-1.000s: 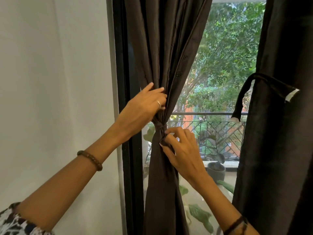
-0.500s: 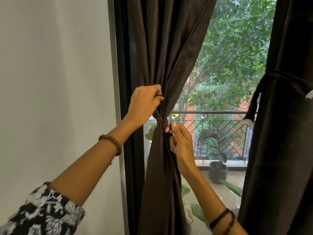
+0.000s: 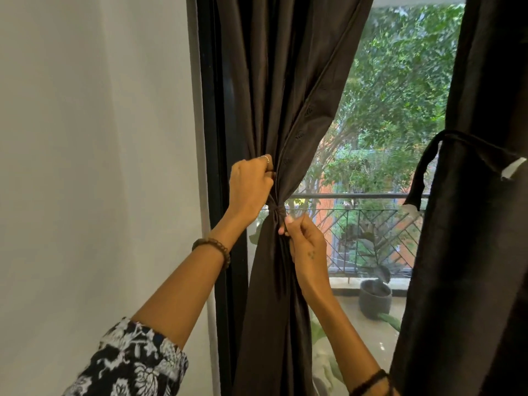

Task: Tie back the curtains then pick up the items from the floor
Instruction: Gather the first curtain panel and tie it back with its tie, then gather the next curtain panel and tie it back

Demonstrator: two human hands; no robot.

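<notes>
- left hand (image 3: 251, 184) fist-curled, gripping gathered folds of the dark brown fabric curtain (image 3: 274, 95) just above the knot; thin ring on one finger
- right hand (image 3: 307, 242) just below and right of the left one, fingertips (image 3: 289, 220) pinching the dark fabric tie band (image 3: 276, 210) cinched round the curtain
- hands close, not touching; tie band sits between them
- curtain bunched tight at the band, flares wide above the left hand, hangs in straight folds below the right hand
- brown beaded bracelet (image 3: 213, 248) on left wrist, black-and-white floral sleeve (image 3: 134, 364) near the elbow
- dark thread bracelet (image 3: 370, 380) on right wrist, at bottom edge
- second dark curtain (image 3: 480, 252) well right of the right hand, its dark tie strap (image 3: 423, 172) hanging loose in a loop, white tag at its end
- black window frame (image 3: 217, 138) behind left forearm, white wall (image 3: 85, 167) left of it
- beyond the hands, through glass: balcony metal railing (image 3: 357, 221), grey plant pot (image 3: 375, 300), green trees (image 3: 400, 81)
- floor items not in view
</notes>
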